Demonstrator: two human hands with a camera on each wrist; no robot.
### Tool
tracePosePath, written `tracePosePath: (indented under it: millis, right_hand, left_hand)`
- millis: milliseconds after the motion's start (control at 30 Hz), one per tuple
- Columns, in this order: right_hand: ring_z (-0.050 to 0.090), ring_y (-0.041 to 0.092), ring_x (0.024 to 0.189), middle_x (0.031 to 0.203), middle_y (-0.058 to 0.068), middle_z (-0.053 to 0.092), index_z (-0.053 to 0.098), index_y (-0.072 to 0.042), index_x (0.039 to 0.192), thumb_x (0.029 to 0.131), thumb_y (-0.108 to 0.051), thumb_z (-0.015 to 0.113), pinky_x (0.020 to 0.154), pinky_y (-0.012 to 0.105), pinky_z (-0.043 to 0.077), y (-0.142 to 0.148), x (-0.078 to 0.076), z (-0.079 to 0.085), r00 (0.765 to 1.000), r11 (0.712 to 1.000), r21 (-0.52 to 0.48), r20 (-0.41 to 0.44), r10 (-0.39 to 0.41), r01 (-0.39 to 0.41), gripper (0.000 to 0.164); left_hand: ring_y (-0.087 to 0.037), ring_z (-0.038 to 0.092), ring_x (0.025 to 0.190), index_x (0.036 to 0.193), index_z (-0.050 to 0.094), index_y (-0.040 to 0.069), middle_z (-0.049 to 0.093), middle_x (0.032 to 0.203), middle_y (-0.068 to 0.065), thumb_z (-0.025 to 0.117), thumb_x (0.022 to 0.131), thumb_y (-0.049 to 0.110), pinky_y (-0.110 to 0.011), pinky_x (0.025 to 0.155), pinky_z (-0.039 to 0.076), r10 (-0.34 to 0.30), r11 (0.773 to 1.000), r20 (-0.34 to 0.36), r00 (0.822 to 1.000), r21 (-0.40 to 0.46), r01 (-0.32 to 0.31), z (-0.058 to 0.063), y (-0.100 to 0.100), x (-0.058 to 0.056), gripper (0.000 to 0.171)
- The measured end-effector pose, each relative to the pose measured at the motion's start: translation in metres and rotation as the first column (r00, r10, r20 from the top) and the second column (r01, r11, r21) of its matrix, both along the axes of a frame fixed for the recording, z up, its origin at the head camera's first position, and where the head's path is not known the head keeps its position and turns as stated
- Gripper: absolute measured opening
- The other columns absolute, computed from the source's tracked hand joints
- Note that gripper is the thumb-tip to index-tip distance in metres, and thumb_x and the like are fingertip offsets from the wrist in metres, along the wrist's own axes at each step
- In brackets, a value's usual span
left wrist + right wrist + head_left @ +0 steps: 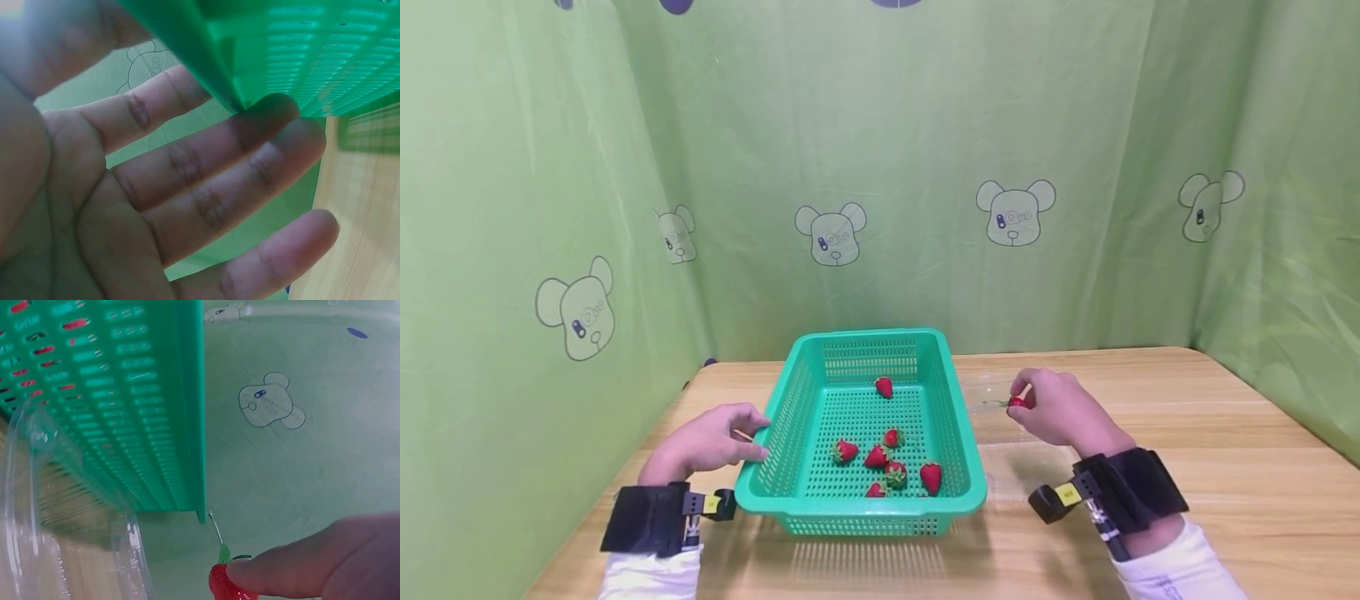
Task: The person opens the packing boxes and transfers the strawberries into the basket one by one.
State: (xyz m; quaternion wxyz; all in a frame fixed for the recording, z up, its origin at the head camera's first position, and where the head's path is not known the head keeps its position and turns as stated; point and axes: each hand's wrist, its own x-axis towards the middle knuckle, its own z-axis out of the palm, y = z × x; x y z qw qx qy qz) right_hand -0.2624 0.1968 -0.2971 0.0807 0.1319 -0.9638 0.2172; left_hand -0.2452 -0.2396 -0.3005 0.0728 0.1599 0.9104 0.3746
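A green plastic basket (865,506) with slotted walls stands on the table, several red strawberries (877,456) scattered over its floor. At its left side my left hand (711,439) holds the rim, thumb over the top and fingers against the outside; the left wrist view shows the fingers (219,156) under the rim. To the right of the basket my right hand (1063,410) pinches a strawberry (224,584) between thumb and fingers, its green leaves and thin stem pointing toward the basket. Below that hand lies a clear plastic box (19,506), close beside the basket.
The wooden table (1225,467) reaches out to the right of the basket. Green curtains (910,275) printed with bear heads hang behind the table and on both sides.
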Motion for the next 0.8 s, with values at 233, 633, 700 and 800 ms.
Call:
tracePosePath:
  millis: [233,633,700,800]
  right_hand:
    - [0.063,0.024,0.073,0.086,0.014,0.068,0.061,0.0,0.099,0.084,-0.015,0.067,0.061,0.04,0.055,-0.009,0.005,0.006,1.0,1.0,-0.024,-0.026,0.007,-0.007,0.022]
    - [0.063,0.024,0.074,0.086,0.014,0.068,0.063,-0.002,0.098,0.086,-0.013,0.067,0.061,0.041,0.055,-0.025,0.012,0.012,0.994,0.997,-0.059,-0.102,0.037,-0.043,0.017]
    - [0.063,0.024,0.073,0.086,0.014,0.068,0.063,-0.002,0.098,0.086,-0.013,0.067,0.061,0.04,0.056,-0.028,0.013,0.012,0.993,0.997,-0.066,-0.108,0.041,-0.048,0.018]
    - [0.063,0.023,0.072,0.086,0.014,0.068,0.063,-0.002,0.098,0.086,-0.013,0.067,0.059,0.038,0.057,-0.034,0.014,0.011,0.991,0.995,-0.085,-0.122,0.05,-0.06,0.017]
  left_hand:
    - [-0.036,0.06,0.103,0.107,0.058,0.001,0.062,0.115,-0.02,0.073,0.08,0.011,-0.045,0.079,0.056,0.003,1.0,0.0,1.0,-0.006,-0.003,0.0,0.0,0.0,0.032]
    - [-0.036,0.06,0.103,0.106,0.058,0.002,0.062,0.115,-0.02,0.073,0.079,0.012,-0.045,0.079,0.056,0.01,1.0,-0.002,1.0,-0.009,-0.01,-0.002,-0.001,-0.002,0.032]
    - [-0.035,0.061,0.102,0.106,0.058,0.002,0.062,0.115,-0.019,0.073,0.079,0.011,-0.045,0.079,0.056,0.011,1.0,-0.002,1.0,-0.009,-0.011,-0.002,-0.001,-0.002,0.032]
    - [-0.032,0.062,0.099,0.107,0.058,0.001,0.063,0.113,-0.019,0.073,0.079,0.011,-0.043,0.078,0.056,0.009,1.0,-0.004,1.0,-0.009,-0.009,-0.002,-0.001,-0.003,0.033]
